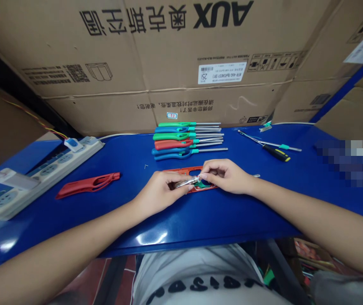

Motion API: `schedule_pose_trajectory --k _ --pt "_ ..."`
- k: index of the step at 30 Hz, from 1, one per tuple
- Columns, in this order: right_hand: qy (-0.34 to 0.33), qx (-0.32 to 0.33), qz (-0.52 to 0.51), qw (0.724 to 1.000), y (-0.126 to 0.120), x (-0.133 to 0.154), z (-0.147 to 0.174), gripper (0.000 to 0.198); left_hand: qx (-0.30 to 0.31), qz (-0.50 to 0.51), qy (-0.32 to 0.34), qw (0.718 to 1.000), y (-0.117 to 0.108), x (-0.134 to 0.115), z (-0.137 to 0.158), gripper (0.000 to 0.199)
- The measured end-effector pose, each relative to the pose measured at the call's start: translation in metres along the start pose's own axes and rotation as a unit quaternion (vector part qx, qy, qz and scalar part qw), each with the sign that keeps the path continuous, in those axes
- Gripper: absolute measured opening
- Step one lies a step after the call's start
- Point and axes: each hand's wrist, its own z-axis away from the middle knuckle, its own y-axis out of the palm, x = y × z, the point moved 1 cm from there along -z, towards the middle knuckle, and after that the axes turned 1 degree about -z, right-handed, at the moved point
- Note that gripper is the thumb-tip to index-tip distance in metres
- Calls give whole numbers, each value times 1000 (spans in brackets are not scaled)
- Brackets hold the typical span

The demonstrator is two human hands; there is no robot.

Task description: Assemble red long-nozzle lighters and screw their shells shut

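My left hand [160, 190] is closed around a small clear, shiny tube [186, 183], which looks like a lighter's fuel tank. At the tube's right end, the fingertips of my right hand [227, 176] are pinched together on a tiny part too small to name. Below both hands lies an orange-red lighter casing half [175, 170] with a green piece in it, partly covered by my fingers. A metal tip [256, 175] pokes out beyond my right wrist. Off to the left, a red lighter casing half [89, 184] lies on the blue table.
Several long-nosed lighters [173, 144] in green, blue and red lie stacked behind my hands. A yellow-black screwdriver [275, 153] rests beside a metal rod [291, 148] at the right. A power strip [54, 167] runs along the left. A large cardboard sheet [168, 55] stands at the back.
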Motion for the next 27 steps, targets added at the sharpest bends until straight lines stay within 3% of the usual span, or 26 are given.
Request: schedule_pose_trajectory --k 9,19,27 --pt "-9 -26 21 999 3 -1 0 34 11 -1 6 1000 4 2 0 28" --pt "74 -29 -42 996 -1 5 -4 46 -7 16 -41 999 3 -3 -1 35" --pt "54 -49 -9 997 5 -1 -3 42 -8 7 -24 1000 5 -2 -1 32"
